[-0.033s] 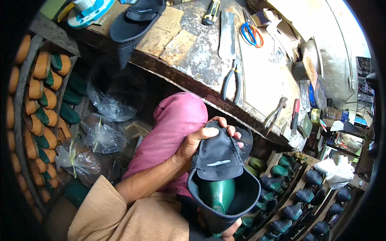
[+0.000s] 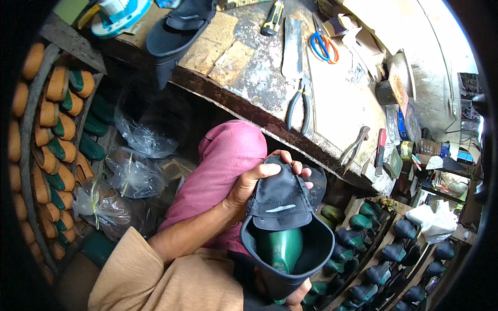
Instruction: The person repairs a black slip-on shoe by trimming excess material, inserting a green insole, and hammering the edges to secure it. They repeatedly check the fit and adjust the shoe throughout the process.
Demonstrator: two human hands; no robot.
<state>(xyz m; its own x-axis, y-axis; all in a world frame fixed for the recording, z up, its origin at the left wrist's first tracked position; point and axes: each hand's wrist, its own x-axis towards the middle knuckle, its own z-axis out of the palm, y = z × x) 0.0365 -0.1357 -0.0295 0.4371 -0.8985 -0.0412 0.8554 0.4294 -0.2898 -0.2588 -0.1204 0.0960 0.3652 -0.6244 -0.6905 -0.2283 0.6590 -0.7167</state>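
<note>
A black loafer upper (image 2: pixel 282 194) with a strap across its front sits around a green shoe last (image 2: pixel 282 249). At the toe end, my left hand (image 2: pixel 245 189) is closed round it, thumb pressed on top and fingertips curling over the far side. My right hand (image 2: pixel 299 294) grips the heel end from below, mostly hidden behind the upper; only some of its fingers show. The wide heel opening faces me, with the last visible inside. Beneath my left forearm is my knee in pink cloth (image 2: pixel 228 150).
On the worn workbench (image 2: pixel 244 67) lie another black upper (image 2: pixel 176 31), a box cutter (image 2: pixel 273 18), pliers (image 2: pixel 299 106), scissors (image 2: pixel 324 46), pincers (image 2: pixel 355 147) and a red-handled knife (image 2: pixel 381 150). Racks of lasts stand at left (image 2: pixel 57 129) and lower right (image 2: pixel 378 249). Plastic bags (image 2: pixel 132 173) lie at left.
</note>
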